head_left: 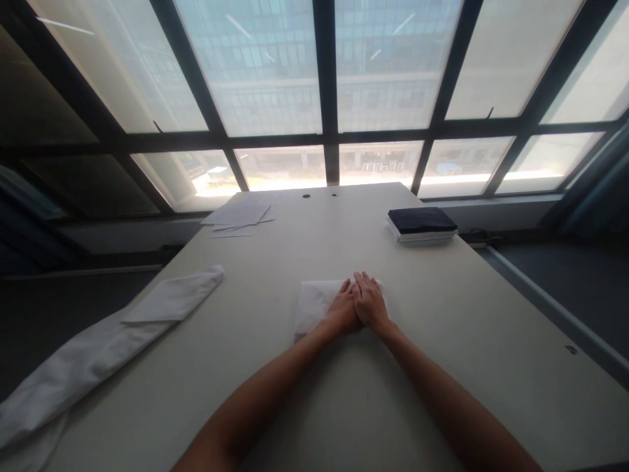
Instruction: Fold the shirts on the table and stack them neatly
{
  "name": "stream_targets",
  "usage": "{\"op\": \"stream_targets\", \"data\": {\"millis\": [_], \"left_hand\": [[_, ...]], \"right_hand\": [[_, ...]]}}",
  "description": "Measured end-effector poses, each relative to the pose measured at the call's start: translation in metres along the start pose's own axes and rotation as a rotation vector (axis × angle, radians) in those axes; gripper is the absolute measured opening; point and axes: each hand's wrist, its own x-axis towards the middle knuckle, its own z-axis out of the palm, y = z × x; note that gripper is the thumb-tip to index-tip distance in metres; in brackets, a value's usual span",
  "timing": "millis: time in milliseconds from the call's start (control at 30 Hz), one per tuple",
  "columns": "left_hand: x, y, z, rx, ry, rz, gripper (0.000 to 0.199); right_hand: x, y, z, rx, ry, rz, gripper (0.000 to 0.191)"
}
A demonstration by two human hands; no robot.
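Observation:
A folded white cloth [314, 298] lies flat on the white table [339, 246], directly in front of me. On its right part my left hand [346, 307] presses down with the fingers stretched out. My right hand [368, 300] rests flat beside and partly over the left one, fingers extended toward the far side. Both hands cover the right half of the cloth, so its folds there are hidden. Neither hand grips anything.
A long white cloth [113, 341] hangs over the table's left edge. Loose paper sheets [240, 215] lie at the far left. At the far right sits a stack with a dark folded cloth [422, 219] on top of white ones. Windows [275, 78] stand behind the table.

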Motion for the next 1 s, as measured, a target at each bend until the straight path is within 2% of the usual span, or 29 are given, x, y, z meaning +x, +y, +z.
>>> {"op": "stream_targets", "data": {"millis": [200, 333, 500, 733, 867, 1000], "left_hand": [[-0.011, -0.015, -0.008, -0.095, -0.017, 0.069, 0.065], [-0.033, -0.035, -0.017, -0.106, -0.005, -0.069, 0.061], [-0.061, -0.059, -0.018, -0.05, -0.032, -0.221, 0.064], [-0.085, -0.079, -0.018, -0.095, -0.088, -0.393, 0.064], [-0.095, -0.084, -0.02, -0.127, -0.1, -0.459, 0.067], [-0.107, -0.097, -0.021, -0.176, -0.06, -0.574, 0.067]], "right_hand": [[-0.01, 0.007, -0.002, -0.094, -0.023, -0.032, 0.061], [-0.014, 0.006, -0.003, -0.221, -0.074, -0.053, 0.062], [-0.015, 0.005, -0.002, -0.312, -0.117, -0.033, 0.06], [-0.014, 0.036, -0.013, -0.322, -0.157, 0.129, 0.068], [-0.016, 0.053, -0.017, -0.286, -0.124, 0.152, 0.068], [-0.018, 0.063, -0.019, -0.153, -0.019, 0.127, 0.067]]}}
